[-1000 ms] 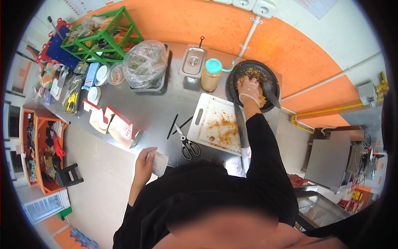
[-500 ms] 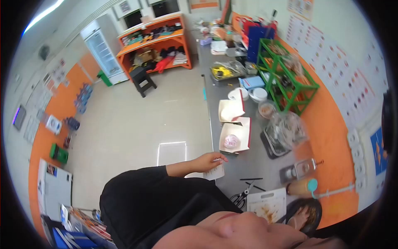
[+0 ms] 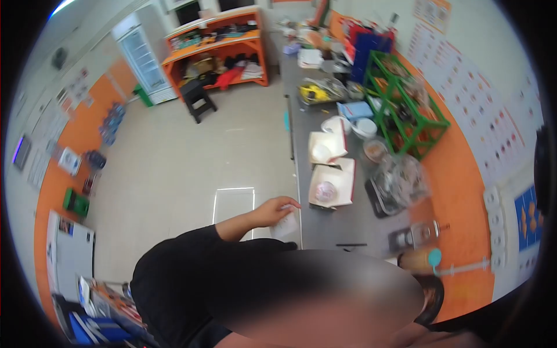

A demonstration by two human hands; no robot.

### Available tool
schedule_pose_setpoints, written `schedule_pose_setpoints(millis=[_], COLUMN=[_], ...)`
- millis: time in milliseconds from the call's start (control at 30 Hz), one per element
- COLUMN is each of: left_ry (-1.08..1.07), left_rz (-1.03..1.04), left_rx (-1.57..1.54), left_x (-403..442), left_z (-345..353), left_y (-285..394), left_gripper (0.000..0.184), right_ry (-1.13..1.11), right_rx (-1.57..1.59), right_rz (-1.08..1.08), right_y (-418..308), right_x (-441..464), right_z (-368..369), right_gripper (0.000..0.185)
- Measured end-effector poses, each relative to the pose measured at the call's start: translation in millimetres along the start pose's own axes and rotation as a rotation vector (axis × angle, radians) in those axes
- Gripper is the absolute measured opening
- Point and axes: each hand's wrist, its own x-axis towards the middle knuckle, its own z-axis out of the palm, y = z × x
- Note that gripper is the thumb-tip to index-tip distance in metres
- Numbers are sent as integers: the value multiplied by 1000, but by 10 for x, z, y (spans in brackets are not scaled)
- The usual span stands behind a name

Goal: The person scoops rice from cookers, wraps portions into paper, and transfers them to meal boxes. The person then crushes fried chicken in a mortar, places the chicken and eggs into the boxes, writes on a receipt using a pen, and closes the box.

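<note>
One hand shows: the left hand [image 3: 274, 211], its forearm angled out from the black sleeve [image 3: 200, 249], fingers pointing toward the counter [image 3: 326, 229] and closed on a white paper [image 3: 284, 226], which hangs below them beside the counter's edge. The right hand is hidden, its state impossible to tell. Open floor [image 3: 168, 180] spreads left of the forearm; two open boxes [image 3: 346, 175] stand on the counter near that edge, just beyond the fingertips.
</note>
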Motion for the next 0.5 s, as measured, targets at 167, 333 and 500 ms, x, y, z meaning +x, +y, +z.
schedule_pose_setpoints(millis=[167,333,500], left_ry=[-31,-81,-120], left_rz=[-10,-9,-116], left_rx=[62,111,-48], left_x=[123,369,710], left_z=[-143,-222,-486], left_y=[-195,-22,-119], left_gripper=[25,26,27], right_ry=[-86,225,40], right_rx=[54,672,2514], right_rz=[122,570,263], right_y=[-445,-231,-351], right_x=[-127,-16,-474], right_z=[-324,-233,-709], right_gripper=[45,38,38])
